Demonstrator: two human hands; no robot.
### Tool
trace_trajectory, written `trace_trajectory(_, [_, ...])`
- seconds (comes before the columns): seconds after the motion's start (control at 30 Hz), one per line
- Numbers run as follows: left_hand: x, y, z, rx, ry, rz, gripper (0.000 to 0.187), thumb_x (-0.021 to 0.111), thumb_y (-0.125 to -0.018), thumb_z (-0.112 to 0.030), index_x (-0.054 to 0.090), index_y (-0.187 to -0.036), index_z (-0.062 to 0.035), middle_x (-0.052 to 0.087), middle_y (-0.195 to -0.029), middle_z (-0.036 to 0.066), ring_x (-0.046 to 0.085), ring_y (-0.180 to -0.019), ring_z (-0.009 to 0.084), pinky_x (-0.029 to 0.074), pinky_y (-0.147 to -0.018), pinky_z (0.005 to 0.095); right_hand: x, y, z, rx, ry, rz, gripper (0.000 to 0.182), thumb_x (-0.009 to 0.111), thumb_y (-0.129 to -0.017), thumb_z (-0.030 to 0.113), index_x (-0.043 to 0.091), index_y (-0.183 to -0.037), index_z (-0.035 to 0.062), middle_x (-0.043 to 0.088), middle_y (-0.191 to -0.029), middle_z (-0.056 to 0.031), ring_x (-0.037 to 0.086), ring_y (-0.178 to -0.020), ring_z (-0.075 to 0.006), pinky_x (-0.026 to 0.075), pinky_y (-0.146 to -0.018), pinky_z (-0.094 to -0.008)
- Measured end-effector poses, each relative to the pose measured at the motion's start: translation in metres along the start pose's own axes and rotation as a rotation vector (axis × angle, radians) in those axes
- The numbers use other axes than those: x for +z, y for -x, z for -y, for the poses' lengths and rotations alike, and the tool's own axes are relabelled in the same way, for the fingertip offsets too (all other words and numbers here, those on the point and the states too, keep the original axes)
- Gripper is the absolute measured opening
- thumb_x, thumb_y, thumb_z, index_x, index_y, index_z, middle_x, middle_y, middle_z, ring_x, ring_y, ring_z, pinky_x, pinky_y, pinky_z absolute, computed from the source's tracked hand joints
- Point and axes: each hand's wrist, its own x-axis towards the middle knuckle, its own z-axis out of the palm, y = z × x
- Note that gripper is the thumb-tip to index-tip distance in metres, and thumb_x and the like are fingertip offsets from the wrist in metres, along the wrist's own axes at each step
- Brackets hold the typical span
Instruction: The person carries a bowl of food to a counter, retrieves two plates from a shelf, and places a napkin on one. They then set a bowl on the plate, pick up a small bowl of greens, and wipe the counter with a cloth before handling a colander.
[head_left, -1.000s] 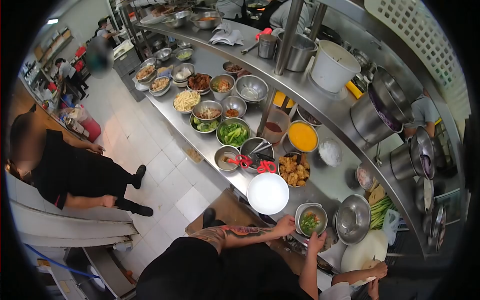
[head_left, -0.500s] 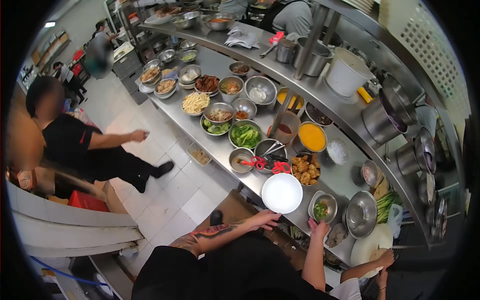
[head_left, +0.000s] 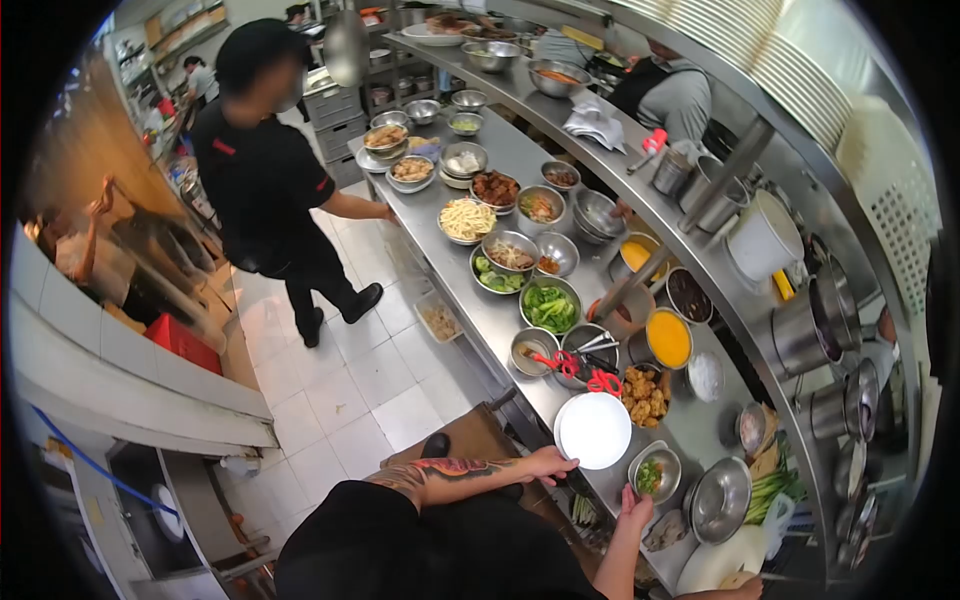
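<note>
My left hand, on a tattooed forearm, lies flat on the front edge of the steel counter, fingers spread, just below a white plate. My right hand is raised at the counter edge, fingers apart. It sits right under a small steel bowl of chopped greens, and I cannot tell whether it touches the rim. Neither hand holds anything.
Red-handled scissors lie in a bowl behind the plate, beside fried pieces and orange sauce. Several food bowls line the counter. An upturned steel bowl sits to the right. A person in black stands at the far counter.
The view has swung left and up. The person in black walked from the left across the floor to the counter. My hands stayed by the plate and the greens bowl.
</note>
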Motion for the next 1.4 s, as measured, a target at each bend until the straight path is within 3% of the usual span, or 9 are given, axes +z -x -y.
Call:
trace_trajectory(0.27, [-0.04, -0.001, 0.0, 0.054, -0.179, 0.173, 0.088, 0.072, -0.079, -0.06, 0.044, -0.137, 0.0, 0.059, -0.098, 0.005, 0.059, -0.08, 0.0141, 0.051, -0.058, 0.0312, -0.002, 0.003, -0.002, -0.001, -0.01, 0.023, 0.052, 0.054, -0.094, 0.031, 0.041, -0.132, -0.0015, 0.051, -0.124, -0.0235, 0.065, -0.103, -0.04, 0.057, -0.087, -0.048])
trace_trajectory(0.4, [-0.109, 0.026, -0.013, 0.256, -0.431, 0.239, 0.095, 0.071, -0.083, -0.052, 0.028, -0.146, 0.0043, 0.066, -0.112, 0.01, 0.063, -0.079, 0.016, 0.053, -0.058, 0.0296, 0.029, 0.053, -0.044, 0.032, 0.008, -0.139, 0.081, 0.058, -0.09, 0.05, 0.025, -0.146, 0.0033, 0.047, -0.134, -0.0217, 0.059, -0.115, -0.0378, 0.05, -0.095, -0.0526])
trace_trajectory(0.5, [-0.184, 0.072, -0.008, 0.35, -0.375, 0.211, 0.085, 0.068, -0.085, -0.051, 0.035, -0.144, 0.0009, 0.067, -0.115, 0.011, 0.064, -0.087, 0.0165, 0.055, -0.064, 0.0309, 0.045, 0.083, -0.084, 0.109, 0.097, -0.095, 0.092, 0.054, -0.088, 0.06, 0.018, -0.149, 0.002, 0.046, -0.139, -0.0203, 0.056, -0.12, -0.0356, 0.047, -0.097, -0.0538])
trace_trajectory(0.63, [-0.318, 0.154, 0.033, 0.229, -0.183, 0.012, 0.078, 0.066, -0.087, -0.053, 0.041, -0.141, -0.0035, 0.062, -0.122, 0.013, 0.063, -0.099, 0.0201, 0.056, -0.07, 0.0339, 0.105, 0.117, -0.111, 0.213, -0.029, 0.017, 0.103, 0.048, -0.086, 0.072, 0.009, -0.152, 0.0022, 0.041, -0.146, -0.0202, 0.045, -0.131, -0.0364, 0.038, -0.106, -0.055])
trace_trajectory(0.8, [-0.495, 0.289, 0.183, -0.011, -0.028, -0.673, 0.064, 0.066, -0.09, -0.038, 0.042, -0.14, -0.0066, 0.061, -0.122, 0.014, 0.062, -0.103, 0.0245, 0.058, -0.071, 0.0407, 0.123, 0.089, -0.121, 0.155, -0.02, 0.014, 0.109, 0.047, -0.083, 0.077, 0.008, -0.152, 0.0018, 0.039, -0.146, -0.0223, 0.042, -0.134, -0.0375, 0.035, -0.108, -0.0556])
trace_trajectory(0.97, [-0.537, 0.452, 0.337, -0.068, 0.364, -1.443, 0.038, 0.061, -0.091, -0.039, 0.059, -0.112, -0.0078, 0.057, -0.078, 0.003, 0.055, -0.067, 0.0146, 0.052, -0.055, 0.0377, 0.142, 0.102, -0.122, 0.128, -0.087, -0.088, 0.112, 0.046, -0.08, 0.08, 0.005, -0.152, 0.004, 0.035, -0.149, -0.0211, 0.04, -0.135, -0.0377, 0.035, -0.108, -0.0541])
trace_trajectory(1.03, [-0.512, 0.488, 0.374, -0.17, 0.555, -1.533, 0.034, 0.057, -0.091, -0.041, 0.059, -0.105, -0.0098, 0.06, -0.084, 0.004, 0.056, -0.074, 0.0186, 0.052, -0.063, 0.0441, 0.144, 0.096, -0.127, 0.112, -0.11, -0.009, 0.105, 0.045, -0.082, 0.078, 0.021, -0.15, 0.0022, 0.034, -0.15, -0.0199, 0.037, -0.137, -0.0373, 0.035, -0.109, -0.052])
trace_trajectory(1.23, [-0.429, 0.467, 0.494, -0.529, 0.293, -1.042, 0.034, 0.052, -0.095, -0.041, 0.058, -0.092, -0.0083, 0.056, -0.077, 0.004, 0.057, -0.07, 0.0195, 0.055, -0.061, 0.0472, 0.169, 0.106, -0.142, 0.001, -0.341, -0.078, 0.088, 0.05, -0.086, 0.068, 0.03, -0.146, 0.0079, 0.033, -0.148, -0.0188, 0.04, -0.133, -0.0376, 0.037, -0.108, -0.0549])
trace_trajectory(1.4, [-0.396, 0.434, 0.43, -0.282, 0.003, -0.735, 0.035, 0.055, -0.094, -0.042, 0.058, -0.103, -0.0081, 0.06, -0.082, 0.003, 0.059, -0.072, 0.0187, 0.054, -0.061, 0.0437, 0.168, 0.1, -0.143, -0.042, -0.281, -0.028, 0.084, 0.047, -0.089, 0.069, 0.031, -0.146, 0.0095, 0.038, -0.145, -0.0178, 0.042, -0.13, -0.0392, 0.042, -0.104, -0.0565])
